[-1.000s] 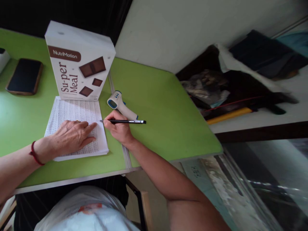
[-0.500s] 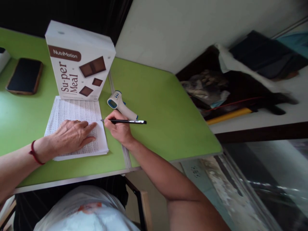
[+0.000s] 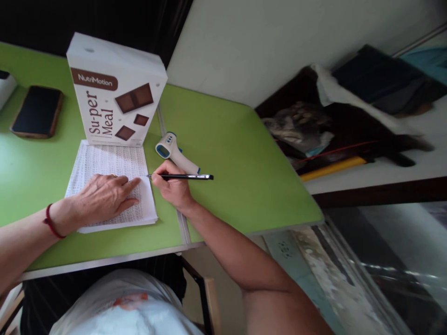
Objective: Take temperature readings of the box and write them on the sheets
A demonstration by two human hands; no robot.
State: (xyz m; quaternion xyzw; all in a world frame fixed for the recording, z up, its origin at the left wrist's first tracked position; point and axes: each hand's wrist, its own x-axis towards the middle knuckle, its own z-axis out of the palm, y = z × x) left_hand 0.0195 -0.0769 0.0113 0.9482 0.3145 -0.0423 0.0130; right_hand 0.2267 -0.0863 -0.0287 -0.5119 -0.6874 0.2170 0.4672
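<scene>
A stack of white paper sheets [image 3: 115, 156] covered in rows of small writing lies on the green table. Across it rests my left hand [image 3: 104, 197], flat with fingers stretched out, hiding part of the writing. My right hand [image 3: 173, 187] pinches a black pen [image 3: 190, 177], its tip at the right edge of the paper. Just beyond that hand lies a white and blue infrared thermometer [image 3: 174, 152]. Behind the sheets stands a white NutriMotion box [image 3: 111, 100], upright at their far edge.
A dark phone [image 3: 37, 111] lies at the left of the green table [image 3: 223, 135]. A wall [image 3: 223, 46] borders the table's far side. Cloths and dark items fill a shelf [image 3: 307, 121] at the right. The table's front edge runs close to my body.
The view has shifted very slightly. Both hands, the pen and the paper stay essentially where they were.
</scene>
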